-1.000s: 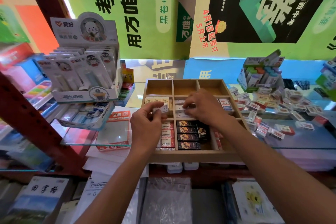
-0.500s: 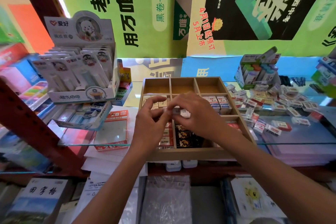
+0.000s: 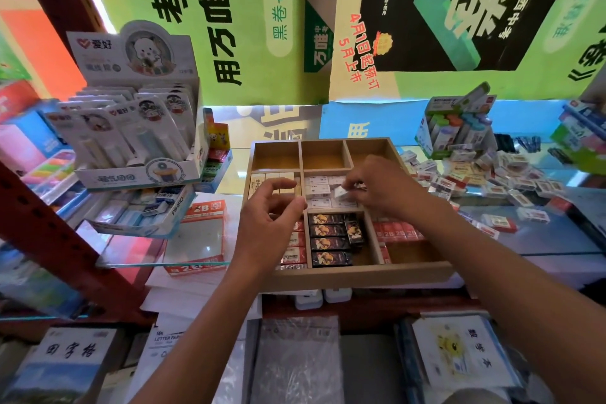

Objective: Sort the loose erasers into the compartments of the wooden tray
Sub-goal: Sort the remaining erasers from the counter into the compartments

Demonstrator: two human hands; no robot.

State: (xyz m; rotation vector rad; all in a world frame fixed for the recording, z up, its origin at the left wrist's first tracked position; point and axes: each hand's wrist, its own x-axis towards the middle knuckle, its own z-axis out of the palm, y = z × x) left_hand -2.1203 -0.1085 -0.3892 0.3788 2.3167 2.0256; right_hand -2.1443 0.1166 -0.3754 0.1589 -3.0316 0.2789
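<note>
A white eraser point(image 3: 342, 192) is pinched, tilted, by the right hand point(image 3: 382, 188) over the wooden tray's point(image 3: 357, 276) middle compartment of white erasers, while the left hand point(image 3: 267, 218) is held loosely curled, empty, over the left column, loose erasers point(image 3: 485, 180) piled at right.

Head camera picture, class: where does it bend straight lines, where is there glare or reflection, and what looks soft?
Head view: wide-angle bending curves the red shelf post and posters toward the edges; the glass shelf under the loose erasers reflects blue light; the booklets along the bottom edge look soft; the wooden tray and both hands are sharp.
</note>
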